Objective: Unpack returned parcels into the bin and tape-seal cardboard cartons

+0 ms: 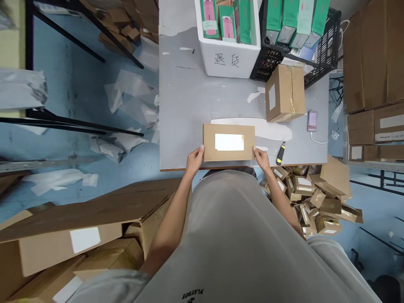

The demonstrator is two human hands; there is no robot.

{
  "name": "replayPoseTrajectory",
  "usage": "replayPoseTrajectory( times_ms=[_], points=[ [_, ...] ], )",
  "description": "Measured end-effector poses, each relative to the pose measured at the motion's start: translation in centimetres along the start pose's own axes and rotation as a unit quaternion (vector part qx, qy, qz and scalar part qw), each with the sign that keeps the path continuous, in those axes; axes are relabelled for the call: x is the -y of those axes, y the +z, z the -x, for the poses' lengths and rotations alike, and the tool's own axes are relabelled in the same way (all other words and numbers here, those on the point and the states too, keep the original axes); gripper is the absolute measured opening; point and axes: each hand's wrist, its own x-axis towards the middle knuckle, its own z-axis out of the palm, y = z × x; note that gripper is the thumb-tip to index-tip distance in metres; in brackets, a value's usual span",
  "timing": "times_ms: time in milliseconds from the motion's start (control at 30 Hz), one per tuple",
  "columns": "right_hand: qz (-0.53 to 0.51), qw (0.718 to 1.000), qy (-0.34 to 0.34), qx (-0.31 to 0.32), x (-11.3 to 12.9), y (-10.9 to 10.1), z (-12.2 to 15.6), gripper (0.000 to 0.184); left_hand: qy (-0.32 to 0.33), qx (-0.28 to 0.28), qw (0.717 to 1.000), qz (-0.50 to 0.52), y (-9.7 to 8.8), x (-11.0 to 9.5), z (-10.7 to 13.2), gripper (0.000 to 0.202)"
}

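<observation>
A flat brown cardboard box (229, 143) with a white label lies at the near edge of the grey table (186, 105). My left hand (195, 158) grips its left end with fingers curled round the corner. At the opposite end, my right hand (261, 158) holds the right corner the same way. A yellow and black utility knife (280, 153) lies just to the right of my right hand.
A taller taped carton (285, 93) and a phone on a cable (312, 121) sit at the right. A white foam bin (227, 40) and a black crate (293, 42) hold green packs at the back. Small boxes (311, 198) pile on the floor right; big cartons (72, 244) left.
</observation>
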Motion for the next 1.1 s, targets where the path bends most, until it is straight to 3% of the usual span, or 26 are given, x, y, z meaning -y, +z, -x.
replayPoseTrajectory(
  times_ms=[167, 300, 433, 567, 633, 767, 900, 1000, 1100],
  points=[
    [-0.035, 0.999, 0.033, -0.018, -3.8, -0.5, 1.4, 0.083, -0.046, 0.001, 0.996, 0.072, -0.2, 2.9, 1.0, 0.06],
    [-0.042, 0.999, 0.022, 0.01, -4.8, 0.1, 2.2, 0.067, -0.039, -0.025, 0.996, 0.076, 0.0, 3.5, 2.0, 0.057],
    [-0.044, 0.998, 0.005, 0.038, -3.9, 0.9, 2.0, 0.057, -0.009, -0.063, 0.995, 0.073, 1.3, 1.3, 2.2, 0.068],
    [0.006, 0.999, 0.005, 0.046, -2.7, 1.0, 1.8, 0.047, -0.006, -0.086, 0.994, -0.074, 3.1, -1.5, 1.5, 0.094],
    [0.026, 0.999, 0.008, 0.043, -2.4, 0.9, 1.8, 0.045, -0.002, -0.093, 0.99, -0.106, 3.3, -1.9, 1.1, 0.093],
    [0.022, 0.999, 0.003, 0.039, -2.4, 0.9, 1.8, 0.045, 0.015, -0.04, 0.998, -0.036, 1.6, -0.7, 0.9, 0.079],
    [-0.002, 0.999, 0.004, 0.037, -2.0, 1.1, 2.2, 0.048, 0.007, 0.0, 0.998, 0.058, 0.0, 0.8, 1.7, 0.087],
    [-0.049, 0.998, -0.016, 0.031, -0.8, 0.4, 2.5, 0.064, 0.005, -0.025, 0.993, 0.114, -0.1, 0.2, 2.5, 0.092],
    [-0.092, 0.994, -0.059, -0.011, 1.3, -1.0, 2.6, 0.073, 0.047, -0.039, 0.989, 0.133, 0.0, -1.9, 3.1, 0.089]
  ],
)
